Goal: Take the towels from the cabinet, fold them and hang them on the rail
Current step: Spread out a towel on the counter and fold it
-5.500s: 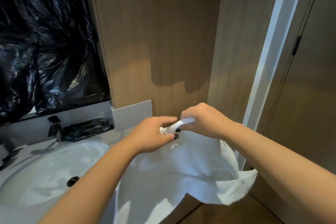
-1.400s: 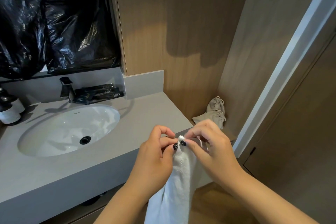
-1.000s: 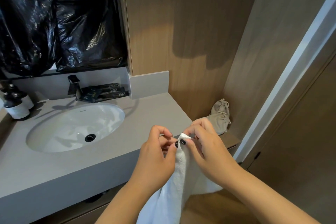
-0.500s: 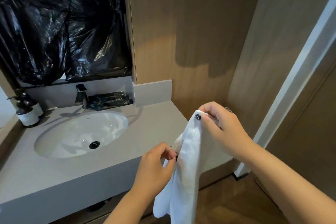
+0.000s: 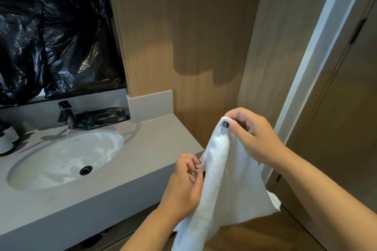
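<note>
The grey counter (image 5: 155, 149) lay at nine o'clock; the white towel (image 5: 228, 179) hung limp at five o'clock, soft and light. Your right hand (image 5: 253, 134) pinched its top corners shut; your left hand (image 5: 183, 185) closed lower on its edge; grip corners, I'd judge.

White towel (image 5: 228, 181) hanging in front of grey desk (image 5: 142, 149) edge, right hand (image 5: 252, 138) pinching its top corner — raised, left hand (image 5: 183, 187) gripping the folded edge lower down, oval sink (image 5: 61, 161) left, black faucet (image 5: 66, 112) behind it
</note>
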